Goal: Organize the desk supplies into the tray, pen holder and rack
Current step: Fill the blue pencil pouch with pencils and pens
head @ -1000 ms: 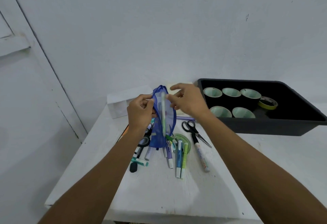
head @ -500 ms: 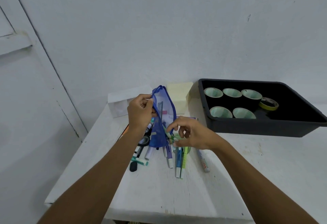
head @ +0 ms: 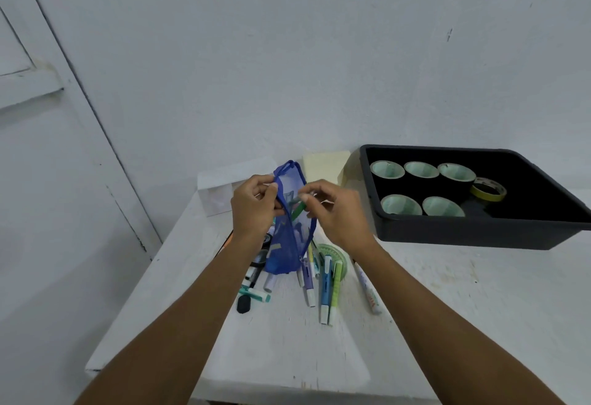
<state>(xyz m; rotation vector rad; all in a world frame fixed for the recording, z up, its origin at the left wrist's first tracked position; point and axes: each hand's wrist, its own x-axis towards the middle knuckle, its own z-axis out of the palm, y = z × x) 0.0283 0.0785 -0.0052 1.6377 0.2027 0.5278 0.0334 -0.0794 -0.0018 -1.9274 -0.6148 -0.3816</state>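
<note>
A blue mesh pouch (head: 289, 228) is held upright above the tabletop (head: 287, 347), its long axis running nearly vertical, open mouth uppermost. The left hand (head: 254, 209) is closed in a pinch on the pouch's upper left edge, steadying the opening. The right hand (head: 335, 209) is closed around a green marker (head: 298, 209), whose body slants from upper right down to lower left, its lower end already within or just at the mouth of the pouch; the mesh and motion blur make it hard to say how far in it sits. The marker therefore lies directly between the two grips, nearer the right hand, and any coming move is judged to turn on sliding it along its own slanted axis, in line with the mouth.

Below the pouch, a scatter of pens and highlighters (head: 326, 289) lies fanned on the tabletop, with a green protractor (head: 335, 252) partly under them and a white marker (head: 367, 289) just to the right. A black tray (head: 479, 228) is set well apart on the right, holding five cups (head: 401, 204) and a roll of yellow tape (head: 488, 188).
</note>
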